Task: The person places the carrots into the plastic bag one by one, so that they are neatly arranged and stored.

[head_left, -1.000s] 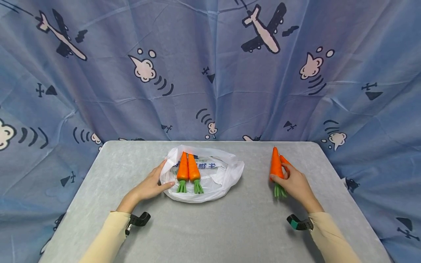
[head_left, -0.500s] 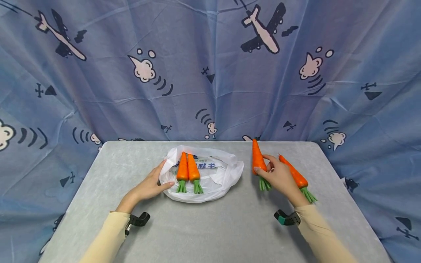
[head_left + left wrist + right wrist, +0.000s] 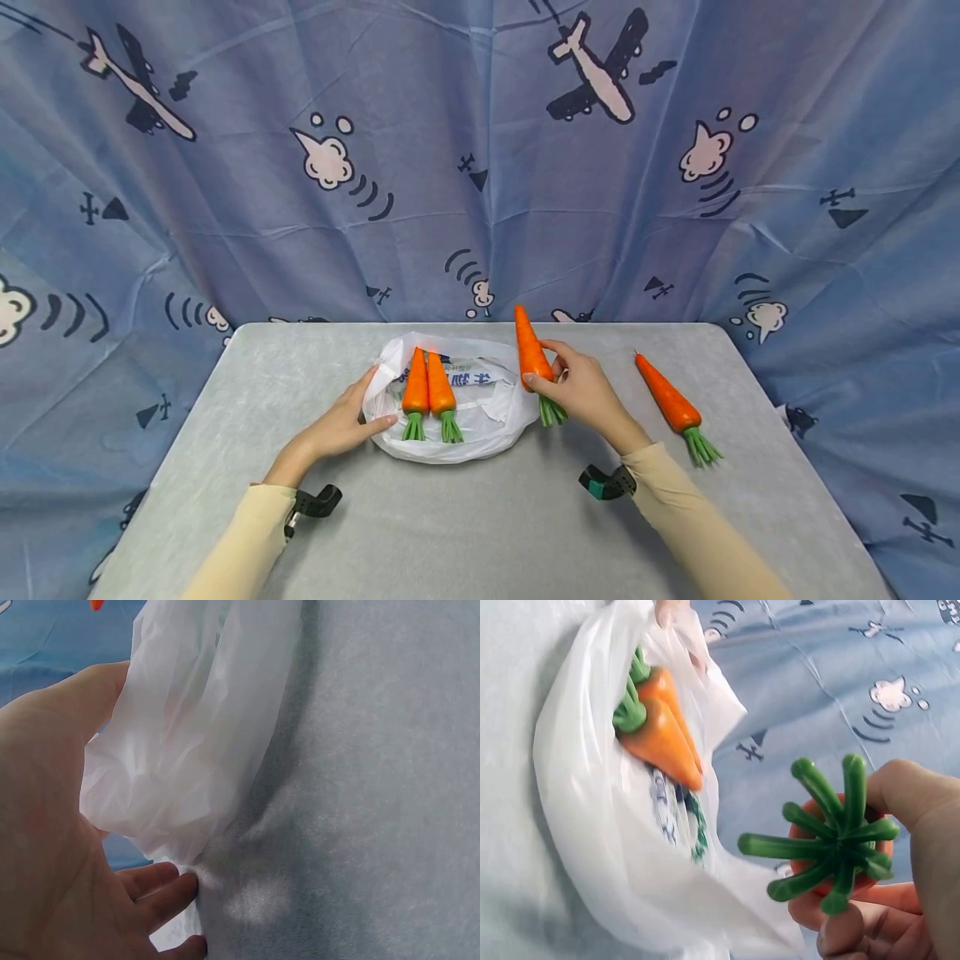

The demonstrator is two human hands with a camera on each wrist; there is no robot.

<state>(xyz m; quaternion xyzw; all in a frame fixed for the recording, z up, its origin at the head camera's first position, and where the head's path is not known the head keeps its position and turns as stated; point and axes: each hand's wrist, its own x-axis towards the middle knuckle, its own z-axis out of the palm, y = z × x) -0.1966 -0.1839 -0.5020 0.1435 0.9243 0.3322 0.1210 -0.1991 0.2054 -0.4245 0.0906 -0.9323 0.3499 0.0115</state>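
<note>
My left hand point(image 3: 336, 429) holds the left side of an open white plastic bag point(image 3: 450, 451), its thumb lying over the rim. In the left wrist view the bag's wall point(image 3: 187, 772) bulges between thumb and fingers point(image 3: 169, 900). Two carrots point(image 3: 440, 385) with green stem ends lie side by side inside the bag. My right hand point(image 3: 588, 392) grips another carrot point(image 3: 532, 350) near its stem end, tip pointing away, over the bag's right edge. The right wrist view looks straight at this carrot's green stems point(image 3: 836, 840), which cover most of its orange body.
One more carrot point(image 3: 670, 396) lies slanted on the right of the grey table point(image 3: 480, 533). A blue curtain point(image 3: 420, 167) printed with planes hangs behind the table's far edge.
My right hand has carried its carrot leftward from beside the other carrot on the right to the bag's right edge, uncovering that other carrot. My left hand and the bag have stayed in place.
</note>
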